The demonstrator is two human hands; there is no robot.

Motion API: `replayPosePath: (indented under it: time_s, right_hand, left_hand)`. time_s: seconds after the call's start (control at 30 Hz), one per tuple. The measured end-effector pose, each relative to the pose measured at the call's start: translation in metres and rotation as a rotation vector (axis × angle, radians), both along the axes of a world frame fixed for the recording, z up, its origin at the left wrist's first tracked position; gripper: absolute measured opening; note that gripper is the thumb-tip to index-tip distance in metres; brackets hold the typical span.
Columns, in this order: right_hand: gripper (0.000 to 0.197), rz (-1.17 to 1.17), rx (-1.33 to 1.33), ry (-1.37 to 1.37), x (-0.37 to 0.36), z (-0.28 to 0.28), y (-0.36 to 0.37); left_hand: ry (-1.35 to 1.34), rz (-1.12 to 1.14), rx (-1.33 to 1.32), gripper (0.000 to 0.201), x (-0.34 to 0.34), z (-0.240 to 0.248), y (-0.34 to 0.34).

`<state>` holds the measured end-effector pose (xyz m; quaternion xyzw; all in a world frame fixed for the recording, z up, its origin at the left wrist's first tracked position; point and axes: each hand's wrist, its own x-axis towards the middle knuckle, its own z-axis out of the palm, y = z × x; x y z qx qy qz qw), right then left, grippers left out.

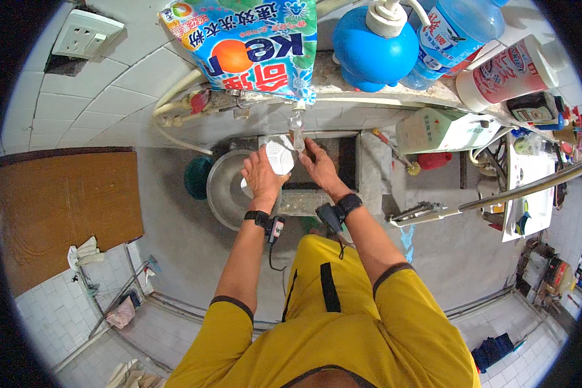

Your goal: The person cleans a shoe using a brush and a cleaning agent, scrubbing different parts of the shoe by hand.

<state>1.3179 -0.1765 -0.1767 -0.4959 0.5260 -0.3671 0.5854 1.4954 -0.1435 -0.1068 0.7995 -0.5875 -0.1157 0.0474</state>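
My left hand (263, 176) is closed round a white object (280, 154) with a patterned face, like a shoe sole; part of it lies hidden under the palm. My right hand (321, 169) is beside it, fingers stretched toward a clear column (297, 132) below the tap (298, 106), which looks like running water. Whether the right fingertips touch the white object is hard to see. Under the left hand stands a round metal basin (223, 194). Behind and to the right is a dark sink (339, 161) with a concrete rim.
A ledge ahead carries a blue-green detergent bag (246, 48), a blue pump bottle (374, 48), a clear blue bottle (456, 35) and a pink-white bottle (507, 74). A green bucket (197, 178) stands left of the basin. A long pole (520, 191) juts in from the right.
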Motion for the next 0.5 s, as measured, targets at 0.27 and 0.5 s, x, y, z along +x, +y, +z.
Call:
replayPosePath:
  time_s: [0.27, 0.5]
  right_hand:
    - [0.052, -0.039, -0.398, 0.609, -0.026, 0.021, 0.032]
    - [0.048, 0.089, -0.366, 0.585, -0.028, 0.040, 0.030]
  left_hand:
    - [0.061, -0.046, -0.009, 0.107, -0.039, -0.003, -0.005]
    - [0.150, -0.098, -0.063, 0.124, -0.040, -0.002, -0.003]
